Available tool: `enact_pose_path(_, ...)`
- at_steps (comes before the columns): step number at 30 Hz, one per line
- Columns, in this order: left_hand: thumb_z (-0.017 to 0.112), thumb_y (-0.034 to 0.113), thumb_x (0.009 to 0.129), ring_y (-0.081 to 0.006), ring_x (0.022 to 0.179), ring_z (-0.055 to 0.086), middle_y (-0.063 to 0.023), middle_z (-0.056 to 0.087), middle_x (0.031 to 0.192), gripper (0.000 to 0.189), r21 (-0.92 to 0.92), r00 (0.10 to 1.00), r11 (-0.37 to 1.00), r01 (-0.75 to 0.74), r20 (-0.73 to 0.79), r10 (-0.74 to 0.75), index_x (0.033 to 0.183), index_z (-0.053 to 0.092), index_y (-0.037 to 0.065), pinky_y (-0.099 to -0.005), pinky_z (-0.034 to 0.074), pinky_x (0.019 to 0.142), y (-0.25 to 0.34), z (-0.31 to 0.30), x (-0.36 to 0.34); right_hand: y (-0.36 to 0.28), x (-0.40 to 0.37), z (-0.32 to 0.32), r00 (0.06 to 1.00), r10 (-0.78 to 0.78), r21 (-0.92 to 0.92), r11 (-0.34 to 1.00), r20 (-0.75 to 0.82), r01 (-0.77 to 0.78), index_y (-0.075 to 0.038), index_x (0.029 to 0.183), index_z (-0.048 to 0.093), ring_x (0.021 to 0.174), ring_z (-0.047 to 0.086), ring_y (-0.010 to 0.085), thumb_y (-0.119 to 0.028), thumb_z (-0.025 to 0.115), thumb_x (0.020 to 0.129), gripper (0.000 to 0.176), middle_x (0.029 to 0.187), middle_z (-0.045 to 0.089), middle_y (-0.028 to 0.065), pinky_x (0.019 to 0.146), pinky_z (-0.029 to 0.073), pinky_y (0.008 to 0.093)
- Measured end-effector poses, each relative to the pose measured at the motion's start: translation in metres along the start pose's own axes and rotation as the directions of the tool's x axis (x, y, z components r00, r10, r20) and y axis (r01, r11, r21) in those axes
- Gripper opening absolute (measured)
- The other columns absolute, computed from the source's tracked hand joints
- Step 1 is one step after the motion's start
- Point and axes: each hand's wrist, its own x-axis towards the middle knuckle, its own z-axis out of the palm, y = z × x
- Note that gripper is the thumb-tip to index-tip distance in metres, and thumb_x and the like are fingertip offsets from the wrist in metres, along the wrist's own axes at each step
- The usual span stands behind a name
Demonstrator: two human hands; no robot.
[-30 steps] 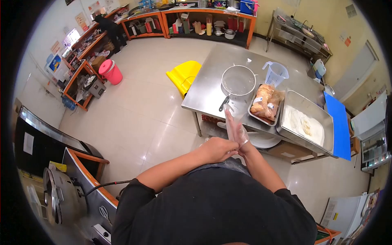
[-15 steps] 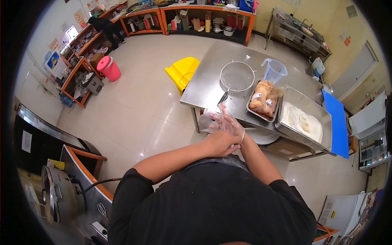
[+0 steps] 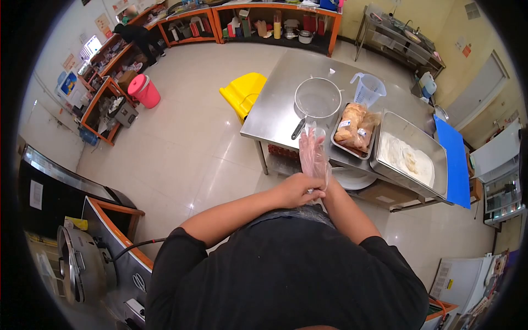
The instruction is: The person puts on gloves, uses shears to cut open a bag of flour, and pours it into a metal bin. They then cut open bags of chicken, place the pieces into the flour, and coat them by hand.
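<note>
Your right hand (image 3: 314,163) stands flat, fingers straight, inside the clear glove (image 3: 309,138) just before the table (image 3: 275,118), your bare left hand (image 3: 297,190) pinching its cuff: one glove nearly seated, the other hand not yet covered.

Commercial kitchen: steel prep table (image 3: 280,113), food trays (image 3: 410,162), stocked shelves (image 3: 264,25)

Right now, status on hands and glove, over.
Left hand bare, pinching glove cuff. Right hand inside glove, fingers straight. Steel table just ahead, nothing between.
</note>
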Motion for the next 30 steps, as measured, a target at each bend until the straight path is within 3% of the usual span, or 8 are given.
enact_pose_path(2, 0.05, 0.017, 0.098, -0.0207, 0.076, 0.065, -0.01, 0.069, 0.087, 0.021, -0.223, 0.987, 0.975, 0.012, -0.152, -0.047, 0.098, 0.064, 0.002, -0.0332, 0.051, 0.071, 0.002, -0.009, -0.005, -0.005, -0.002, -0.022, 0.979, -0.052, -0.313, 0.943, 0.196, 0.113, -0.003, 0.148, 0.026, 0.143, 0.023, 0.0223, -0.062, 0.049, 0.09, 0.086, 0.153, 0.029, 0.0108, 0.118, 0.015, 0.0322)
enact_pose_path(7, 0.039, 0.04, 0.103, -0.0231, 0.105, 0.062, -0.0167, 0.065, 0.111, 0.049, -0.507, 0.672, 0.817, -0.274, -0.708, -0.214, 0.124, 0.052, -0.002, -0.0359, 0.047, 0.094, -0.015, -0.043, -0.012, -0.073, -0.047, 0.061, 0.875, 0.483, -0.243, 0.848, -0.01, -0.471, 0.002, 0.131, 0.051, 0.12, 0.051, 0.0193, -0.024, 0.061, 0.091, 0.049, 0.128, 0.055, 0.0111, 0.103, 0.04, 0.0337)
enact_pose_path(10, 0.033, 0.051, 0.1, -0.0296, 0.115, 0.058, -0.0206, 0.06, 0.12, 0.063, -0.666, 0.576, 0.627, -0.404, -0.718, -0.392, 0.136, 0.042, 0.0, -0.0395, 0.046, 0.099, 0.0, -0.056, -0.012, -0.029, -0.048, 0.036, 0.867, 0.433, -0.423, 0.853, 0.248, -0.305, 0.0, 0.112, 0.06, 0.091, 0.062, 0.0142, -0.009, 0.069, 0.084, 0.03, 0.104, 0.064, 0.0072, 0.081, 0.05, 0.029)
enact_pose_path(17, 0.04, 0.046, 0.102, -0.02, 0.093, 0.067, -0.0162, 0.066, 0.109, 0.058, -0.561, 0.724, 0.825, 0.061, -0.545, -0.424, 0.13, 0.05, -0.004, -0.0309, 0.055, 0.079, -0.006, -0.074, -0.062, -0.06, -0.049, 0.043, 0.956, 0.294, -0.301, 0.912, 0.011, -0.277, 0.0, 0.104, 0.062, 0.076, 0.062, 0.0118, -0.015, 0.068, 0.09, 0.021, 0.093, 0.067, 0.0056, 0.068, 0.051, 0.0265)
enact_pose_path(22, 0.075, 0.011, 0.083, -0.0109, 0.082, 0.065, -0.0068, 0.067, 0.099, 0.045, -0.636, 0.754, 0.76, 0.135, -0.432, -0.495, 0.121, 0.057, -0.005, -0.0244, 0.053, 0.073, 0.001, -0.077, -0.073, -0.071, -0.043, 0.032, 0.957, 0.288, -0.388, 0.88, -0.021, -0.273, -0.002, 0.103, 0.062, 0.076, 0.059, 0.0114, -0.02, 0.069, 0.09, 0.024, 0.09, 0.066, 0.0046, 0.067, 0.049, 0.027)
enact_pose_path(25, 0.074, 0.01, 0.083, -0.0147, 0.088, 0.065, -0.0083, 0.067, 0.104, 0.046, -0.495, 0.815, 0.818, 0.294, -0.317, -0.485, 0.124, 0.056, -0.002, -0.0282, 0.053, 0.078, -0.01, -0.079, -0.083, -0.074, -0.038, 0.019, 0.939, 0.345, -0.444, 0.84, -0.008, -0.312, -0.001, 0.103, 0.065, 0.077, 0.058, 0.0114, -0.024, 0.073, 0.086, 0.03, 0.089, 0.066, 0.0047, 0.066, 0.047, 0.0268)
enact_pose_path(28, 0.077, 0.014, 0.078, -0.0199, 0.088, 0.064, -0.008, 0.067, 0.101, 0.053, -0.066, 0.765, 0.985, 0.158, -0.623, -0.164, 0.126, 0.057, 0.002, -0.0323, 0.052, 0.079, 0.007, -0.073, -0.069, -0.097, -0.037, 0.041, 0.887, 0.461, -0.593, 0.71, -0.017, -0.38, -0.002, 0.094, 0.07, 0.071, 0.056, 0.0098, -0.022, 0.076, 0.082, 0.024, 0.081, 0.066, 0.0034, 0.062, 0.044, 0.0248)
enact_pose_path(30, 0.077, 0.015, 0.077, -0.0213, 0.091, 0.063, -0.0082, 0.066, 0.104, 0.054, 0.087, 0.831, 0.982, 0.167, -0.548, -0.092, 0.126, 0.057, 0.004, -0.034, 0.051, 0.081, 0.02, -0.077, -0.059, -0.099, -0.029, 0.042, 0.867, 0.497, -0.738, 0.596, 0.029, -0.317, -0.001, 0.091, 0.07, 0.068, 0.055, 0.0097, -0.021, 0.076, 0.082, 0.022, 0.076, 0.064, 0.0026, 0.06, 0.043, 0.0248)
